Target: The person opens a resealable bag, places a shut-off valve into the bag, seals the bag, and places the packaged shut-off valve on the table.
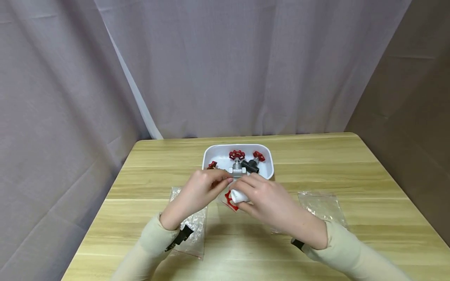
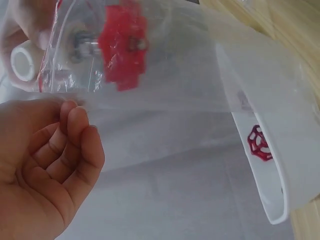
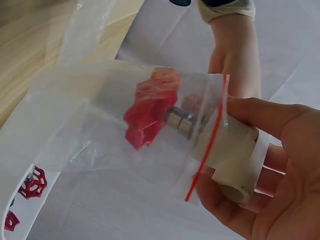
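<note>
A white plastic valve [image 3: 242,145] with a red handwheel [image 3: 152,110] lies partly inside a clear zip bag [image 3: 110,135] with a red seal line. The wheel and metal stem are within the bag; the white pipe end sticks out of its mouth. My right hand [image 1: 267,197] grips this white body, thumb on one side and fingers on the other. At the bag's mouth, my left hand [image 1: 200,195] pinches the edge between thumb and curled fingertips [image 2: 77,120]; the exact contact is partly hidden. Both hands are just in front of a white tray [image 1: 207,154].
Inside the tray are a metal valve with a red wheel [image 1: 237,155], a dark valve [image 1: 250,166] and another red wheel [image 1: 212,165]. One flat clear bag [image 1: 193,230] lies at the left, another [image 1: 323,207] at the right. Curtains [image 1: 225,70] hang behind the wooden table [image 1: 379,218].
</note>
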Action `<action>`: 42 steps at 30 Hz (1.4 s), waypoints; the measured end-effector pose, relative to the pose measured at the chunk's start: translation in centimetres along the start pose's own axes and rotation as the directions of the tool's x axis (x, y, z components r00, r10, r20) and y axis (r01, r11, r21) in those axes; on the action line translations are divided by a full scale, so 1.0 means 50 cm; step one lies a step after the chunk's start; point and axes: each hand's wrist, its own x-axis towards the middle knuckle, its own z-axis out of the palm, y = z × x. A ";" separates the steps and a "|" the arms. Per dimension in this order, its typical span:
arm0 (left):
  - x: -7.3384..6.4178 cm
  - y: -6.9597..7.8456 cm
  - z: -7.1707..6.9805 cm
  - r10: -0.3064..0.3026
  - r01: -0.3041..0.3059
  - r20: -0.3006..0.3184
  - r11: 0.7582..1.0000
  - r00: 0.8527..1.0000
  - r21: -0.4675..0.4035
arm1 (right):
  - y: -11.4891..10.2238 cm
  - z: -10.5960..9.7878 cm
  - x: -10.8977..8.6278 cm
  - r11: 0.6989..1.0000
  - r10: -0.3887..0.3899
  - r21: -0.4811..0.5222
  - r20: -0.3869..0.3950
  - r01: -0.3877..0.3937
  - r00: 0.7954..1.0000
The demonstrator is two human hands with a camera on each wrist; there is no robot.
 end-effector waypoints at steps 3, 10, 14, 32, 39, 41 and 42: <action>0.004 0.006 0.001 0.009 -0.009 -0.004 1.000 1.000 0.002 | -0.003 0.004 -0.003 1.000 0.020 -0.010 0.022 -0.020 1.000; 0.008 0.011 0.003 0.032 -0.032 -0.009 0.999 0.999 0.007 | -0.003 0.008 -0.013 0.999 0.035 -0.041 0.035 -0.034 0.999; 0.012 0.014 0.004 0.050 -0.050 -0.013 0.999 0.999 0.008 | -0.003 0.006 -0.014 0.998 0.043 -0.042 0.042 -0.041 0.998; 0.046 0.049 -0.003 0.116 -0.117 0.026 0.992 0.993 0.048 | -0.007 -0.012 -0.025 0.996 0.085 0.001 -0.026 -0.085 0.996; 0.051 0.052 -0.005 0.150 -0.151 0.026 0.987 0.988 0.052 | -0.002 -0.006 -0.029 0.997 0.074 0.010 -0.074 -0.074 0.994; 0.052 0.053 -0.005 0.158 -0.159 0.023 0.986 0.987 0.058 | 0.000 -0.005 -0.029 0.998 0.056 0.012 -0.090 -0.056 0.994; 0.052 0.052 -0.005 0.160 -0.161 0.019 0.985 0.987 0.057 | 0.002 -0.004 -0.029 0.999 0.046 0.014 -0.100 -0.044 0.994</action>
